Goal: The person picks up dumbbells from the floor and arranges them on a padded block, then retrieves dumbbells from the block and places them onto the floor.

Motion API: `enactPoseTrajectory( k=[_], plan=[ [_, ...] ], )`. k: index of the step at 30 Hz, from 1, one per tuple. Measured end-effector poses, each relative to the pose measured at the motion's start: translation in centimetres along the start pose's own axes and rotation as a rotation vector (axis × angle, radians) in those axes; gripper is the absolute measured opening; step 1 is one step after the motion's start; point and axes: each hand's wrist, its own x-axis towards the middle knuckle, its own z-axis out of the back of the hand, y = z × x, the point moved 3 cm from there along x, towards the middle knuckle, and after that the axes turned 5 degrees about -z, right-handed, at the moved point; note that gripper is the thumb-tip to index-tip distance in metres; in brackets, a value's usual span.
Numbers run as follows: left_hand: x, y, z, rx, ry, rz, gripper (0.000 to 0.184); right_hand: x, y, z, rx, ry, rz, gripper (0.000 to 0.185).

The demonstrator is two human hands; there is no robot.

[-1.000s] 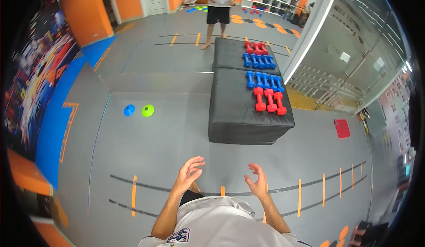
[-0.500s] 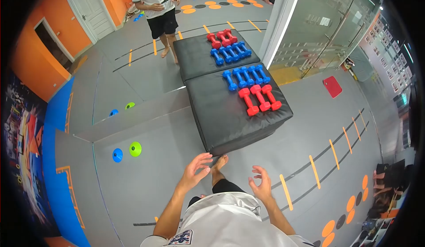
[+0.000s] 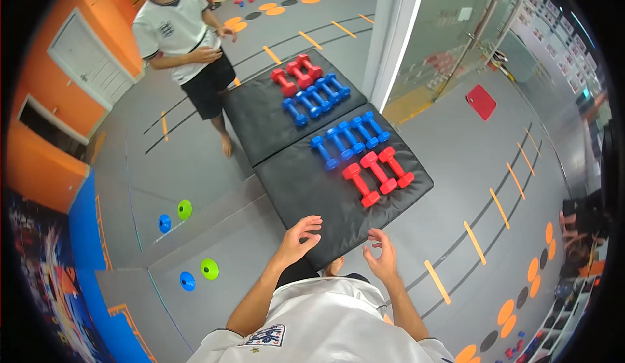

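Note:
My left hand (image 3: 299, 239) hovers over the near left part of a black padded bench (image 3: 293, 190), its fingers loosely curved and nothing in them. Just off the bench's near edge is my right hand (image 3: 383, 252), also empty, thumb and fingers apart. On the bench top lie three red dumbbells (image 3: 370, 166), side by side and closest to my hands. Behind them several blue dumbbells (image 3: 351, 138) lie in a row. Neither hand touches a dumbbell.
A wall mirror (image 3: 195, 216) reflects the bench, the dumbbells and a person (image 3: 182, 44) in a white shirt. Blue (image 3: 187, 281) and green (image 3: 209, 269) marker discs lie on the left floor. Ladder markings (image 3: 474, 242) run along the right, with a red mat (image 3: 481, 102) beyond.
My body has come closer to the bench, which now sits lower and nearer in view. My left hand has moved from before its edge to over its top; both hands remain empty.

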Motion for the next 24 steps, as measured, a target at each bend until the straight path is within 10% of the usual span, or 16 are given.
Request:
enactPoseTrajectory(
  k=[10, 24],
  plan=[
    [15.9, 5.4, 8.2, -0.192, 0.34, 0.206, 0.05, 11.9, 3.0, -6.7, -0.087, -0.155, -0.187, 0.05],
    [31.3, 9.8, 12.8, -0.031, 0.466, 0.293, 0.045, 27.4, -15.4, -15.2, -0.505, -0.185, -0.582, 0.07]
  ],
)
